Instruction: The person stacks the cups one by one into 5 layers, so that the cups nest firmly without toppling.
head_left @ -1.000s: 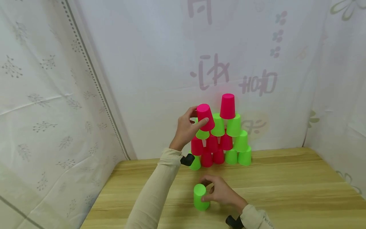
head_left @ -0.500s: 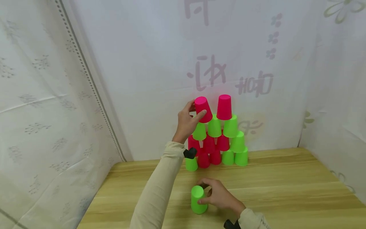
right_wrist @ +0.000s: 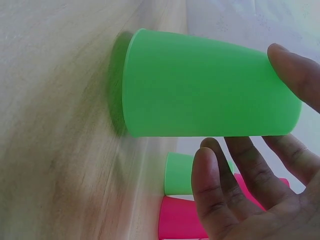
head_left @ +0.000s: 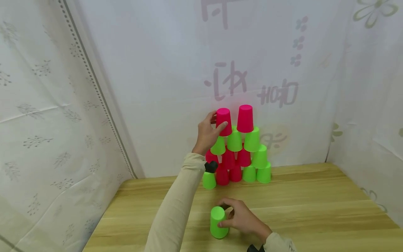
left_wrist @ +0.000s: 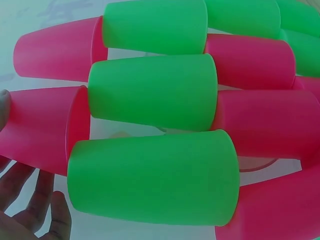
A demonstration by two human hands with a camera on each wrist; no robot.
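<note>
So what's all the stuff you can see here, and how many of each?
Pink cups in the tower: at least seven, pink, upside down in several rows; some may be hidden.
Pink cup: the left of two on the top row.
Green cups in the tower: at least seven, green, upside down.
Green cup: one, green, upside down, alone on the near part of the table.
Table: one, light wood.
Cloth backdrop: white, printed, behind and at both sides.
Left hand: grips the pink cup.
Right hand: holds the green cup.
</note>
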